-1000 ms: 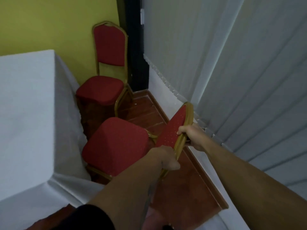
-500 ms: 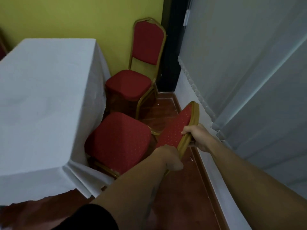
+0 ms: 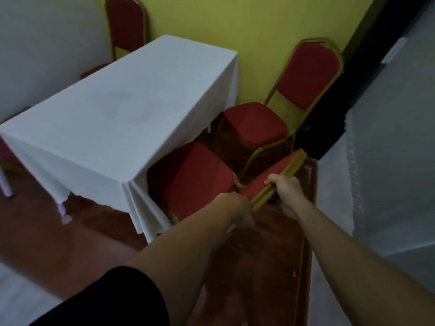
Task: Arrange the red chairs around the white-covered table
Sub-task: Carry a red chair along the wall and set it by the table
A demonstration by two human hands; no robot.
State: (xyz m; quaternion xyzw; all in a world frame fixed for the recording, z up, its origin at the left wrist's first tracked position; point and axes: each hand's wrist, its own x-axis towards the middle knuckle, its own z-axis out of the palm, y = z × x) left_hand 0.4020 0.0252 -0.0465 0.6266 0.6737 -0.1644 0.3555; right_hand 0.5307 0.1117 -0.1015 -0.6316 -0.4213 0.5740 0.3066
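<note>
A red chair with a gold frame (image 3: pixel 193 177) stands at the near right corner of the white-covered table (image 3: pixel 122 109), its seat partly under the cloth. My left hand (image 3: pixel 237 211) and my right hand (image 3: pixel 286 191) both grip the top edge of its backrest (image 3: pixel 274 177). A second red chair (image 3: pixel 256 123) stands just beyond it, by the yellow wall. A third red chair (image 3: pixel 126 24) shows behind the table's far end, mostly hidden. A red seat edge (image 3: pixel 6 151) peeks out at the table's left side.
White vertical blinds (image 3: pixel 395 137) and a low white ledge run close along the right. A dark door frame (image 3: pixel 362 74) fills the corner. The floor (image 3: pixel 266 267) is reddish-brown wood. A white table leg (image 3: pixel 62 208) shows under the cloth.
My view has swung left, bringing the whole table and the far chair into sight. Both hands keep hold of the backrest, and the chair stays at the table's corner.
</note>
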